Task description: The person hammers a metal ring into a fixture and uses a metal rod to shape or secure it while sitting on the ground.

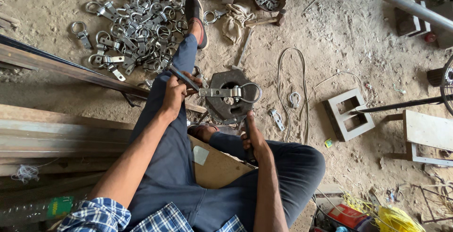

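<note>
I sit on the sandy ground with my legs around a dark, heavy octagonal steel block (227, 81). My left hand (175, 90) grips a dark flat tool, maybe tongs, that holds a silver metal clamp with a ring (231, 92) flat on the block. My right hand (253, 140) is closed around the handle of a tool that reaches up to the block; its head is mostly hidden, perhaps a hammer.
A heap of several similar silver ring clamps (137, 29) lies by my left shoe (196, 17). Loose clamps (294, 99) and a wire (283, 71) lie to the right, with a hollow concrete block (348, 114). Long steel bars (56, 67) lie on the left.
</note>
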